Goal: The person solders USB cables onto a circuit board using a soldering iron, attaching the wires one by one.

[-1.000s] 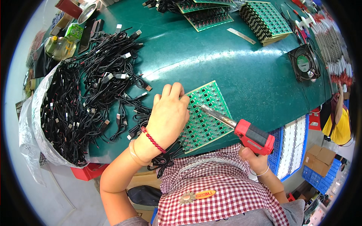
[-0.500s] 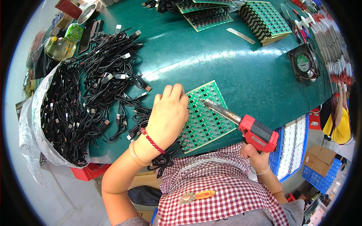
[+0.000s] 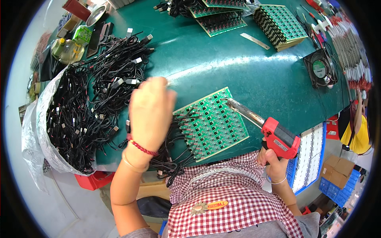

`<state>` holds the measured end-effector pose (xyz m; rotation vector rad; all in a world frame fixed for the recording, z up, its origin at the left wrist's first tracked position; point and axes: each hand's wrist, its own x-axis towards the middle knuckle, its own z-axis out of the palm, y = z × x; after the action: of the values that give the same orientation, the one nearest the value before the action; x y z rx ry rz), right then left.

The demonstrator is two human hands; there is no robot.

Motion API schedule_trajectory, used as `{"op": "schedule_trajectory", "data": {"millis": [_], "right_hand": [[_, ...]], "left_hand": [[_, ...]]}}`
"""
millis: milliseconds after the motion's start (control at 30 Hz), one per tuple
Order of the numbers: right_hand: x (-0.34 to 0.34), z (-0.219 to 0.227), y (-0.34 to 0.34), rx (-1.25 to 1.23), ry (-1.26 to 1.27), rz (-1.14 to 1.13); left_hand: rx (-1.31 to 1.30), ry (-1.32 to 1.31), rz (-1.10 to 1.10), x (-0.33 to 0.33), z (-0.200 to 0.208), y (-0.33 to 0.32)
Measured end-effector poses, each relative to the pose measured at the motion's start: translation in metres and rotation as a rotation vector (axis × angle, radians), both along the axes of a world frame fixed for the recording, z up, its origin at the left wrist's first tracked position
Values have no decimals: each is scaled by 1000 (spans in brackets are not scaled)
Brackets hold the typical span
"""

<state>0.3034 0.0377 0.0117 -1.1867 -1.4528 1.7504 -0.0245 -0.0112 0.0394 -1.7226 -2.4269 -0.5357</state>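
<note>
My right hand (image 3: 274, 166) is wrapped round the grip of a red and black soldering gun (image 3: 279, 139). Its metal nozzle points left, with the tip at the upper right part of a green circuit board (image 3: 220, 123). Black cables (image 3: 186, 152) run from the board's left edge, with their wire ends along that side. My left hand (image 3: 152, 113) is lifted left of the board, over the edge of a loose pile of black USB cables (image 3: 121, 59). Motion blurs its fingers, so I cannot make out anything in them.
More cables fill a clear plastic bag (image 3: 39, 119) at the left. Stacked circuit boards (image 3: 283, 23), a metal strip (image 3: 254, 41) and boards with wires (image 3: 220, 25) lie at the back. A small fan (image 3: 319, 69) stands right; a blue crate (image 3: 303, 162) is beside me.
My left hand has moved left, off the board toward the cable pile, uncovering the wires at the board's left edge. The soldering gun has shifted slightly right, still in my right hand.
</note>
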Motion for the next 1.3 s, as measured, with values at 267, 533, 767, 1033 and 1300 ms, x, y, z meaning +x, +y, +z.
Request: {"op": "schedule_trajectory", "data": {"millis": [267, 533, 767, 1033, 1300], "right_hand": [[-15, 10, 7, -5, 113, -24], [-19, 15, 12, -35, 179, -49], [-64, 45, 15, -173, 371, -79], [-82, 63, 20, -201, 350, -4], [-82, 56, 11, -226, 152, 136]], "left_hand": [[-51, -28, 188, -42, -35, 2], [-77, -843, -100, -6, 25, -8], [-21, -1773, -119, 37, 48, -21], [-11, -1866, -38, 51, 33, -25], [-44, -794, -357, 76, 34, -31]]}}
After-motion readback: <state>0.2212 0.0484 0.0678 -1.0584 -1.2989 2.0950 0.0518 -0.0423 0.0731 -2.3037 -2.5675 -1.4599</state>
